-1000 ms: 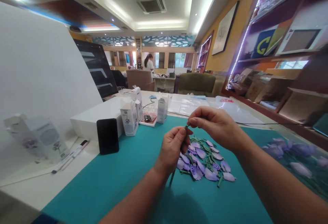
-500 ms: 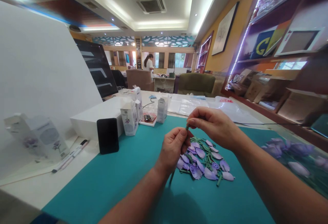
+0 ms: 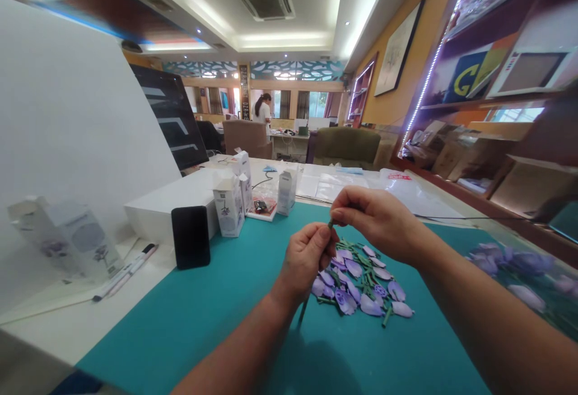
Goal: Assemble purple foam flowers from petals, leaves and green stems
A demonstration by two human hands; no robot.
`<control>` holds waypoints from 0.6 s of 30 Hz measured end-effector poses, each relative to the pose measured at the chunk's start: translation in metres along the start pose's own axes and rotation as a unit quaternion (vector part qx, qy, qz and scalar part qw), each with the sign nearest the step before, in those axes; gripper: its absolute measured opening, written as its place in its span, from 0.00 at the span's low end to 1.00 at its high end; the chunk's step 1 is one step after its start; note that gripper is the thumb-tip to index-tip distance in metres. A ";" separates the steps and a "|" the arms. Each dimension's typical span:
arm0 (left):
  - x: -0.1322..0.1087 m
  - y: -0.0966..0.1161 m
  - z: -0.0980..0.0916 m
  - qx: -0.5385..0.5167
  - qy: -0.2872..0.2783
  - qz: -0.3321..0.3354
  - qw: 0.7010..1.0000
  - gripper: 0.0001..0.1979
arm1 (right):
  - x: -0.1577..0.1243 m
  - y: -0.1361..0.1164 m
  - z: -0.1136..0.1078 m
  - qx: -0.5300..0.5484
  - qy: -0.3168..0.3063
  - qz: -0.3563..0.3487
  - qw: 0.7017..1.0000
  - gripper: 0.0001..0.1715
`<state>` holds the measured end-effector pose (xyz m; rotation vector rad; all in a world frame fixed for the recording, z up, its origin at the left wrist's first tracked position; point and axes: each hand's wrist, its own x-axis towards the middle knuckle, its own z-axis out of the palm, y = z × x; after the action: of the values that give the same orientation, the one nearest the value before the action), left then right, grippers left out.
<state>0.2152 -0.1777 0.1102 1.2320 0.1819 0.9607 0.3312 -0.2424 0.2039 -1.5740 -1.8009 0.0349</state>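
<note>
My left hand (image 3: pixel 307 256) is closed around a thin dark green flower stem (image 3: pixel 303 311), whose lower end sticks out below the fist. At the stem's top, the fingertips of my right hand (image 3: pixel 363 217) pinch a small green piece (image 3: pixel 331 224); its exact shape is mostly hidden by the fingers. Both hands are held close together above the teal mat (image 3: pixel 244 298). Just beyond and below them lies a loose pile of purple petals (image 3: pixel 353 268) mixed with short green stem parts (image 3: pixel 387 317).
Assembled purple flowers (image 3: pixel 519 268) lie at the right. To the left stand a black tablet-like panel (image 3: pixel 191 237), printed white boxes (image 3: pixel 229 208) and markers (image 3: pixel 126 271). Clear plastic bags (image 3: pixel 338 185) lie at the back. A person (image 3: pixel 262 112) stands far off.
Both hands stay nearly in place, the right fingertips still pinching at the stem's top. The view has shifted very slightly; the pile is unchanged.
</note>
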 end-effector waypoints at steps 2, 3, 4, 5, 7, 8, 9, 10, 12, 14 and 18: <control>0.000 0.000 -0.001 0.005 -0.004 0.003 1.000 0.17 | 0.000 -0.001 0.000 -0.014 0.002 -0.004 1.000 0.08; 0.000 0.000 -0.001 0.007 -0.005 0.005 1.000 0.17 | -0.001 -0.002 0.000 -0.018 0.003 -0.006 1.000 0.08; 0.000 0.000 -0.001 0.007 -0.006 0.005 1.000 0.17 | -0.001 -0.002 0.001 -0.020 0.004 -0.008 1.000 0.09; 0.000 0.000 -0.001 0.006 -0.006 0.005 1.000 0.17 | -0.001 -0.002 0.001 -0.019 0.004 -0.010 1.000 0.09; -0.001 -0.001 -0.001 0.004 -0.005 0.004 1.000 0.17 | -0.001 -0.002 0.002 -0.016 0.005 -0.010 1.000 0.09; -0.001 -0.001 -0.001 0.004 -0.005 0.004 1.000 0.17 | -0.001 -0.002 0.002 -0.016 0.005 -0.009 1.000 0.08; -0.001 -0.001 -0.001 0.004 -0.005 0.004 1.000 0.17 | -0.001 -0.002 0.002 -0.016 0.004 -0.008 1.000 0.08; -0.001 -0.001 -0.001 0.004 -0.006 0.004 1.000 0.17 | -0.001 -0.003 0.003 -0.017 0.003 -0.006 1.000 0.08; -0.001 0.000 -0.001 0.006 -0.006 0.006 1.000 0.17 | -0.002 -0.003 0.004 -0.018 0.003 -0.001 1.000 0.08; -0.001 0.000 -0.001 0.007 -0.005 0.008 1.000 0.17 | -0.002 -0.003 0.006 -0.009 0.004 0.004 1.000 0.08; 0.000 -0.001 -0.003 0.001 0.005 0.008 1.000 0.17 | -0.003 0.000 0.008 0.045 0.003 0.017 0.999 0.10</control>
<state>0.2141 -0.1762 0.1081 1.2312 0.1813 0.9812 0.3264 -0.2415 0.1966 -1.5394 -1.7451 0.1250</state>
